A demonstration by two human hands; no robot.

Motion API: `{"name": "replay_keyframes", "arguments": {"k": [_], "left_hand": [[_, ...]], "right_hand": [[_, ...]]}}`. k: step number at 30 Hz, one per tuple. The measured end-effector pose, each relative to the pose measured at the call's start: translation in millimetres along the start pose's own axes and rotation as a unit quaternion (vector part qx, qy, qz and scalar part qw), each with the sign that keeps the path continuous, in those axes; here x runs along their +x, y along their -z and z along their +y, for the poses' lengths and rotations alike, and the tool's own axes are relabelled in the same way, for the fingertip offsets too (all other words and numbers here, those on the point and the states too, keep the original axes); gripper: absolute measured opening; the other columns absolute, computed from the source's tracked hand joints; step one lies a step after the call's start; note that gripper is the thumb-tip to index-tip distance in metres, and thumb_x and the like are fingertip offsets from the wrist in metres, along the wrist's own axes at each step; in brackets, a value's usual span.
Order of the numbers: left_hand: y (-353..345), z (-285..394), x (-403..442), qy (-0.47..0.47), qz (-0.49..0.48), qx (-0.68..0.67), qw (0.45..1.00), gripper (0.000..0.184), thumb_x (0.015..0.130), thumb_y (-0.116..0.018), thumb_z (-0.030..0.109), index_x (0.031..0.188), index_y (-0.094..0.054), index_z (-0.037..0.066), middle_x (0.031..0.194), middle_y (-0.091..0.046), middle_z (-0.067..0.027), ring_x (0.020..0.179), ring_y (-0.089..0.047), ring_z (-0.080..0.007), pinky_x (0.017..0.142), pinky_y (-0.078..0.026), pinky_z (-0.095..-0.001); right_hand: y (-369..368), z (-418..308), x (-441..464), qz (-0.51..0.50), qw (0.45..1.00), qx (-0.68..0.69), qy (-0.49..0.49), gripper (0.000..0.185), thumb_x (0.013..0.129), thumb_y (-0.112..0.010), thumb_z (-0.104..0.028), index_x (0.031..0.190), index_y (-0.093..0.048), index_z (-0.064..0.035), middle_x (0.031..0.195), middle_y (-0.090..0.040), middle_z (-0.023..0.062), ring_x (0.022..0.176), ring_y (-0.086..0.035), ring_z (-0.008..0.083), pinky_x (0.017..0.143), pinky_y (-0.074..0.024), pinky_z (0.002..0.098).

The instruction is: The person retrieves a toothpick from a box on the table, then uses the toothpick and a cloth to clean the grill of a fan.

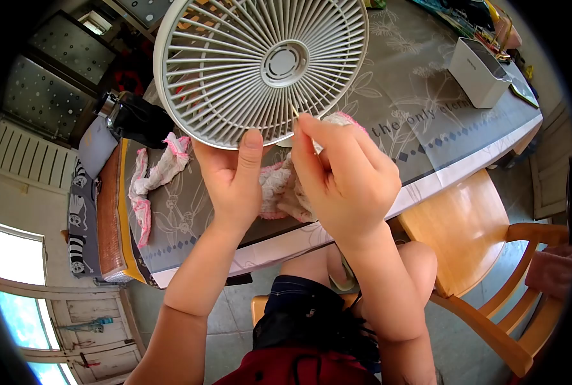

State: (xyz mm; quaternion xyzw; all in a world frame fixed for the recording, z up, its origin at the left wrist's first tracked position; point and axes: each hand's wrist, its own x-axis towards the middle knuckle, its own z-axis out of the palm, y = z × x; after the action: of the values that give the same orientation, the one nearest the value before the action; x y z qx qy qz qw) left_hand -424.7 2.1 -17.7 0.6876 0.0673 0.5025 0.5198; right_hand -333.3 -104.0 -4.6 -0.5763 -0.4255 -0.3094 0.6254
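A round white fan grille point(284, 63) with radial slats is held up over the table. My left hand point(231, 176) grips its lower rim, the thumb on the near face. At the grille's lower right, my right hand point(347, 173) pinches a thin, light-coloured stick point(295, 110), its tip at the slats. Behind and between my hands, a crumpled white cloth with pink edging point(274, 189) lies on the table. Another such cloth point(164, 173) lies to the left of my left hand.
A grey patterned cloth covers the table point(420, 138). A white box-shaped device point(478, 74) stands at the back right, near a phone-like object point(522, 86). A black bag point(141, 119) is at the left. A wooden chair point(459, 231) stands at the right.
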Motion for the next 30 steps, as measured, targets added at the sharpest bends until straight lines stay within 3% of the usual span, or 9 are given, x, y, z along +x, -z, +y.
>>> {"name": "replay_keyframes", "arguments": {"k": [8,10,19,30], "left_hand": [[3,-2,-1,0.007,0.001,0.014,1.000,0.040,0.099,-0.054,0.015,0.132,-0.033,0.008,0.130,-0.050,-0.0111,0.108,-0.061,-0.0216,0.084,-0.058,-0.0380],[1,0,-1,0.014,0.006,-0.007,1.000,0.040,0.099,-0.054,0.015,0.132,-0.033,0.007,0.130,-0.050,-0.0109,0.109,-0.060,-0.0214,0.086,-0.057,-0.0378],[1,-1,-3,0.001,0.006,0.008,1.000,0.044,0.098,-0.057,0.015,0.135,-0.033,0.008,0.131,-0.050,-0.0091,0.111,-0.056,-0.0169,0.087,-0.052,-0.0310],[4,0,-3,0.014,-0.007,-0.002,1.000,0.041,0.100,-0.053,0.015,0.134,-0.033,0.007,0.132,-0.050,-0.0103,0.110,-0.059,-0.0215,0.086,-0.057,-0.0367]], "right_hand": [[-1,-2,-10,-0.040,0.998,0.037,-0.002,0.019,0.071,-0.071,-0.001,0.089,-0.065,-0.0023,0.062,-0.050,0.0030,0.049,-0.053,0.0179,0.043,-0.0424,0.0293],[-2,-2,-10,-0.048,0.998,0.047,-0.005,0.021,0.071,-0.074,0.006,0.089,-0.068,-0.0029,0.063,-0.058,0.0034,0.048,-0.052,0.0137,0.043,-0.0403,0.0258],[-8,-2,5,-0.024,1.000,0.004,-0.008,0.019,0.070,-0.075,0.005,0.085,-0.068,-0.0038,0.062,-0.056,0.0038,0.048,-0.052,0.0133,0.044,-0.0405,0.0248],[2,-2,-4,-0.012,0.999,0.044,0.003,0.019,0.073,-0.076,0.005,0.089,-0.069,-0.0027,0.061,-0.056,0.0019,0.047,-0.048,0.0102,0.043,-0.0373,0.0230]]}}
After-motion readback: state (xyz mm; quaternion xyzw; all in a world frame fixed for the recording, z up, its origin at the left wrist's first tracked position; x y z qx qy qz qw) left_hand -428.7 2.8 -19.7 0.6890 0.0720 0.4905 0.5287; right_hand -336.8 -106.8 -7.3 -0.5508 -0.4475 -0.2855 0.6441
